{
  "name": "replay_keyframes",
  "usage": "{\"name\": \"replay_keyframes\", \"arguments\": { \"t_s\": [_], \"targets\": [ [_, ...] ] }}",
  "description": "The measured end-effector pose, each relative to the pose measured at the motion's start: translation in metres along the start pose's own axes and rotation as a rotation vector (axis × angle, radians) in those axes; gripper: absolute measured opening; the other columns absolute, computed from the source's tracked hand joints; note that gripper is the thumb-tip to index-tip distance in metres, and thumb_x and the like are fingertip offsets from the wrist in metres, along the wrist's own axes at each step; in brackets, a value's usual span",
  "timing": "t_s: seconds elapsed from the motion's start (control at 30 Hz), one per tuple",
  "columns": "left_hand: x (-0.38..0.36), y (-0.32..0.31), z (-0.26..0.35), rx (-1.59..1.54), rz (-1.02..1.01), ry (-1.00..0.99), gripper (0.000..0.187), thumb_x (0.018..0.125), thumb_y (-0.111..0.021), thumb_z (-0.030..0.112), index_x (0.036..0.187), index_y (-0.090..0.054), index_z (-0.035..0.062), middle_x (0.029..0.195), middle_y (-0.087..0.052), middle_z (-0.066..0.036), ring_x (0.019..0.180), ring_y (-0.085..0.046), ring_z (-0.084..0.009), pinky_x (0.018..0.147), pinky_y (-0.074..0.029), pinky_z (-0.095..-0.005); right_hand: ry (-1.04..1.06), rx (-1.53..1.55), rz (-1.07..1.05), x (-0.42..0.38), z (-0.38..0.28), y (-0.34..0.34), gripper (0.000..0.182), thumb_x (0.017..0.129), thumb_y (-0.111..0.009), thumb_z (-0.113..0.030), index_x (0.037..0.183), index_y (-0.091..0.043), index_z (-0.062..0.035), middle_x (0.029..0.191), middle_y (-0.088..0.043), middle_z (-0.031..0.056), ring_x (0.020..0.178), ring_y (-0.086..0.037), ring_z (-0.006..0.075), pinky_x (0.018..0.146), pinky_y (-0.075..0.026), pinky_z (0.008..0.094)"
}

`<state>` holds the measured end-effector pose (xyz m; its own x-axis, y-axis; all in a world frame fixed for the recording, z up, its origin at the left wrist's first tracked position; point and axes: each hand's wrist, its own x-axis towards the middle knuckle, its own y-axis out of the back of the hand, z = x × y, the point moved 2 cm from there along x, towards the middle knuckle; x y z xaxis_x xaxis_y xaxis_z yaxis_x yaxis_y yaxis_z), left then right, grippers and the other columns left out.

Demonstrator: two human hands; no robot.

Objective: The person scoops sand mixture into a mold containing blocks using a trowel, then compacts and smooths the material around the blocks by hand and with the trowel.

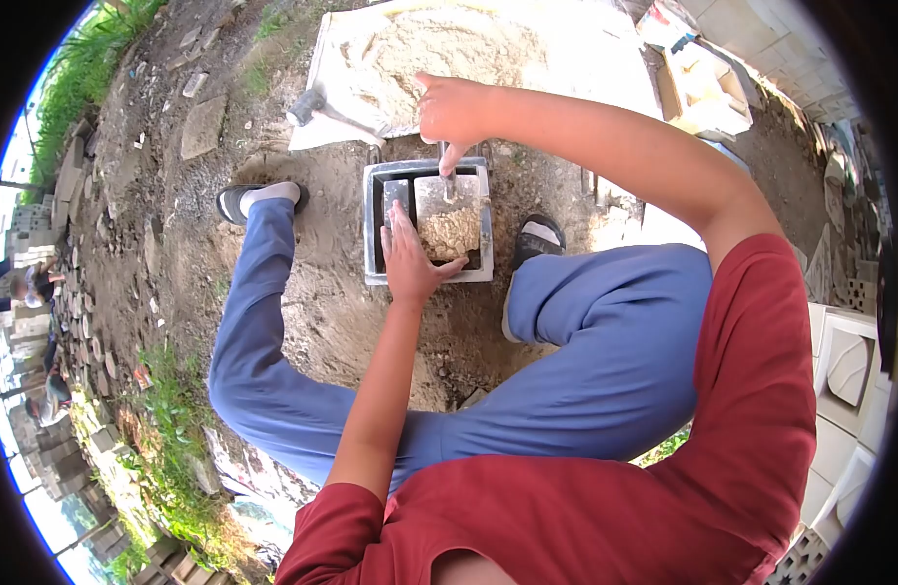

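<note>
Between my feet stands a square metal mould (373,263) with dark blocks (396,195) inside and a damp sandy mix (451,234) in one part. My right hand (457,112) is closed around the handle of a trowel at the mould's far side, index finger stretched out. The trowel's blade (439,197) lies flat over the mix. My left hand (410,261) is spread at the near side of the mould, fingers reaching over the block and thumb along the near rim.
Beyond the mould a pale sheet (605,73) carries a heap of sandy mix (488,49). A mallet (307,107) lies on its near left corner. An open box (707,93) stands at the far right. Stones and rubble cover the ground at left; pale moulded blocks (843,370) are at right.
</note>
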<state>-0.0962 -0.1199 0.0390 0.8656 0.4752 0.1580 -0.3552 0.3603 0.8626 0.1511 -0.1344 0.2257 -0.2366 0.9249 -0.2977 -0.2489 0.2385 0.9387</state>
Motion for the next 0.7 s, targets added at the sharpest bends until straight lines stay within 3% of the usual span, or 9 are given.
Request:
{"name": "replay_keyframes", "arguments": {
  "t_s": [0.7],
  "targets": [
    [0.000, -0.002, 0.000, 0.015, 0.012, -0.016, 0.154, 0.061, -0.094, 0.065, 0.167, -0.010, -0.0088, 0.174, -0.024, -0.027, 0.163, -0.023, -0.0380, 0.132, -0.019, -0.0533, 0.025, -0.008, 0.046, 0.000, -0.001, -0.002, 0.059, 0.079, -0.077, -0.068, 0.077, -0.079, -0.0090, 0.080, -0.075, 0.0082, 0.094, -0.070, 0.0259, 0.120, -0.027, 0.0534]
  ]
}}
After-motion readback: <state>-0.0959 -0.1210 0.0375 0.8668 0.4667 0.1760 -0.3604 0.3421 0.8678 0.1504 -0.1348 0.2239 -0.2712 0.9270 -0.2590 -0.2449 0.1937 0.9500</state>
